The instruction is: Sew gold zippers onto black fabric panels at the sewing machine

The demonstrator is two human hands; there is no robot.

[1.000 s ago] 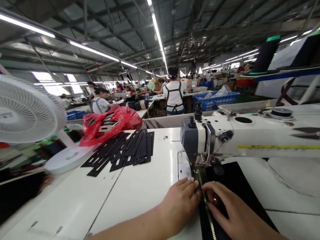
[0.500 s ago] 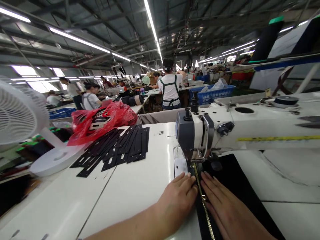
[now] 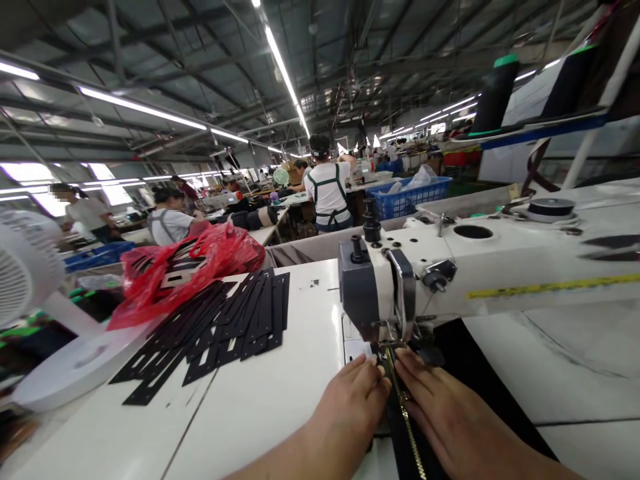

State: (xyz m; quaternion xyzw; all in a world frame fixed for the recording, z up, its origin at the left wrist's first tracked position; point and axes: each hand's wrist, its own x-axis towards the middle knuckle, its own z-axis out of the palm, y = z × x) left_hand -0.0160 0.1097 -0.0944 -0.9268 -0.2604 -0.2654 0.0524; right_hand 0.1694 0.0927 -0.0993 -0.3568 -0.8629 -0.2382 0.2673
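Note:
Black fabric (image 3: 480,380) with a gold-toothed zipper (image 3: 411,430) runs under the needle area of a white and grey sewing machine (image 3: 360,290). Left of the zipper, my left hand (image 3: 347,403) presses on the fabric's edge, its fingers together and slightly bent near the presser foot. On the other side my right hand (image 3: 450,407) lies flat on the black fabric, fingers stretched forward beside the zipper teeth. The needle tip is hidden behind the machine head and fingers.
Black strips with cut-outs (image 3: 260,313) lie on the white table (image 3: 255,407) at the left, beside a red plastic bag (image 3: 235,250). A white fan (image 3: 30,267) stands far left. Thread cones (image 3: 495,97) are upper right. Several people work beyond, near a blue basket (image 3: 413,197).
The view has shifted, so the machine and table sit lower and further left. Both hands remain beside the zipper; the right hand's fingertips are now closer to the presser foot.

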